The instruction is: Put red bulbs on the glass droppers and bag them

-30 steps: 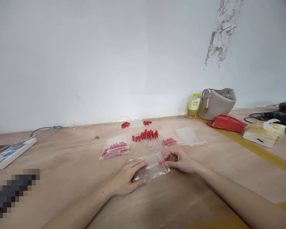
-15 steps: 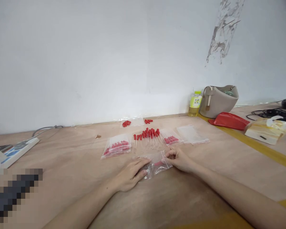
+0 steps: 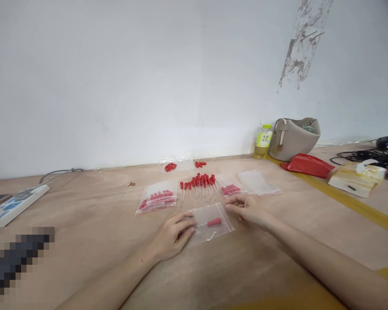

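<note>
Dropper (image 3: 214,221) with a red bulb, enclosed in a clear zip bag (image 3: 210,234) that lies flat on the brown-covered table (image 3: 93,241); the bulb is toward the bag's right end, its thin stem pointing left. The left hand (image 3: 174,232) rests on the bag's left end, fingers and thumb curved over the film (whether they pinch it or merely press, one cannot tell). The right hand (image 3: 250,211) is just beside the bag's upper right corner, thumb and fingertips slightly apart.

Beyond the bag, a fan of loose droppers (image 3: 202,180) lies with bulbs toward the wall (image 3: 148,77). To its left is a stack of filled bags (image 3: 155,189), red bulbs showing through the plastic; to its right, another packed bag (image 3: 231,189), and beside that several clear bags (image 3: 257,183). Farther back, near the wall, are two small clusters of red bulbs: a left cluster (image 3: 170,167) and a right cluster (image 3: 200,164).

At right stand a bottle (image 3: 264,140) with a yellow-green cap and a grey handbag (image 3: 294,140), with a red packet (image 3: 310,165) before the latter. A power strip (image 3: 26,200) lies at far left.
</note>
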